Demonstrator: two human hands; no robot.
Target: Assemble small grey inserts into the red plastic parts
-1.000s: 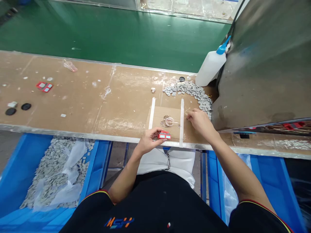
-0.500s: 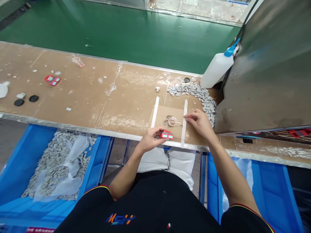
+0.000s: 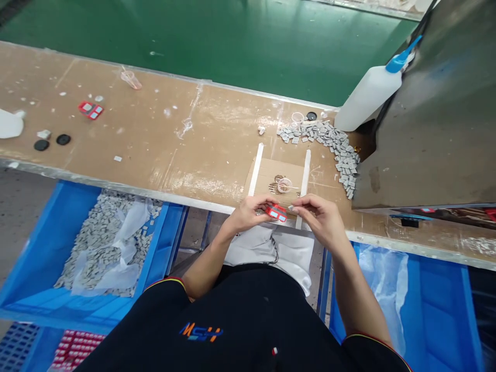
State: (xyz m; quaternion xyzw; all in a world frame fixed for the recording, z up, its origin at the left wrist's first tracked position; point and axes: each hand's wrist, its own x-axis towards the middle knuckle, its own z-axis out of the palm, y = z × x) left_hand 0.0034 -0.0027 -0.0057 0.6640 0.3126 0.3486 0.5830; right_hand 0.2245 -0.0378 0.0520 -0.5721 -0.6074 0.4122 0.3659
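Note:
My left hand (image 3: 247,214) grips a small red piece shaped like a toy vehicle (image 3: 276,212), with pale blue panels on it, at the table's front edge. Close to its right side, my right hand (image 3: 323,219) pinches a small light grey piece (image 3: 291,207) between thumb and fingertips. Whether the two pieces touch I cannot tell. Just beyond the hands, a small clear cup (image 3: 284,185) with a thin stick across it rests on a cardboard sheet (image 3: 267,170) held between two white strips. A curved heap of small grey pieces (image 3: 344,157) lies further right.
A white bottle with a blue nozzle (image 3: 368,98) stands behind the heap, beside a metal housing (image 3: 434,129). Another red piece (image 3: 91,110) and black discs (image 3: 63,139) lie at left. Blue bins (image 3: 155,248) sit below the table; a green belt (image 3: 232,46) runs behind.
My right hand has come from the right white strip toward the red piece, now with a small grey piece visible in its fingertips. The red piece has turned slightly in my left hand. The view has shifted.

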